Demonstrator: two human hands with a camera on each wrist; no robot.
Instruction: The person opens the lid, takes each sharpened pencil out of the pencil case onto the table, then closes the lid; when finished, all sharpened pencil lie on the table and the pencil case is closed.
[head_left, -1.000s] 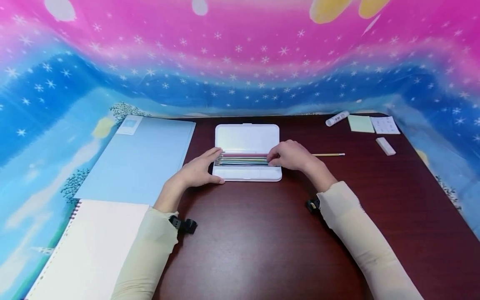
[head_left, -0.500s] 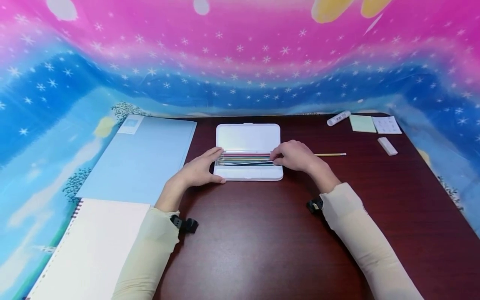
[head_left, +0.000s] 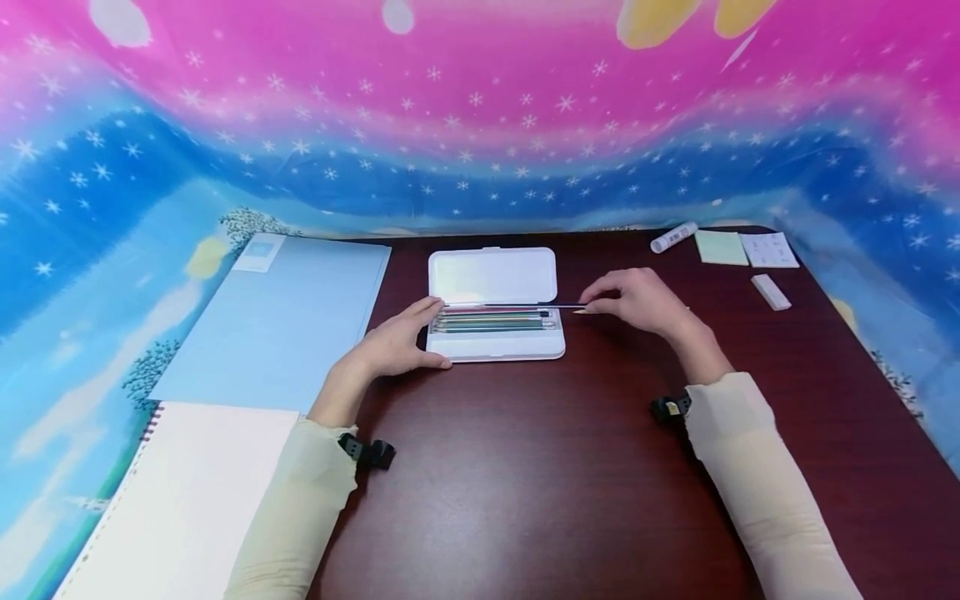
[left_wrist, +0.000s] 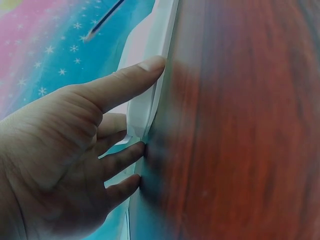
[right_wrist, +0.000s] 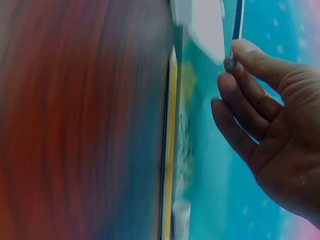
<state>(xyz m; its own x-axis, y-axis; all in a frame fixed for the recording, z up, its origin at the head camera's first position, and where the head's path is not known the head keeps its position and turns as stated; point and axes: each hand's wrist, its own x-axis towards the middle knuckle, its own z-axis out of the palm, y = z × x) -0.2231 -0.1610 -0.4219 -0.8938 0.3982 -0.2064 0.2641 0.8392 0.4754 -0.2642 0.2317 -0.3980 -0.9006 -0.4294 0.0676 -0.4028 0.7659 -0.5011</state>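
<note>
A white pencil case (head_left: 495, 347) lies with its lid up at the back of the table, several pencils (head_left: 491, 322) in its tray. My left hand (head_left: 397, 337) holds the case at its left end, thumb on the front edge and forefinger toward the hinge; the left wrist view has the thumb against the white rim (left_wrist: 145, 107). To the right of the case, my right hand (head_left: 637, 302) pinches one end of a dark striped pencil (right_wrist: 238, 22) between thumb and fingertips. That pencil stretches left, above the tray. A yellow pencil (right_wrist: 171, 135) lies on the table beneath the right hand.
A blue folder (head_left: 277, 317) and a spiral-bound pad (head_left: 183, 492) cover the left side. A glue stick (head_left: 673, 237), green sticky notes (head_left: 722, 247), a white printed paper (head_left: 770, 250) and a white eraser (head_left: 771, 292) lie at the back right. A patterned cloth (head_left: 480, 125) hangs behind the table.
My right hand has drawn a dark pencil up from the tray and moved right, off the case. The left hand has stayed at the case's left end.
</note>
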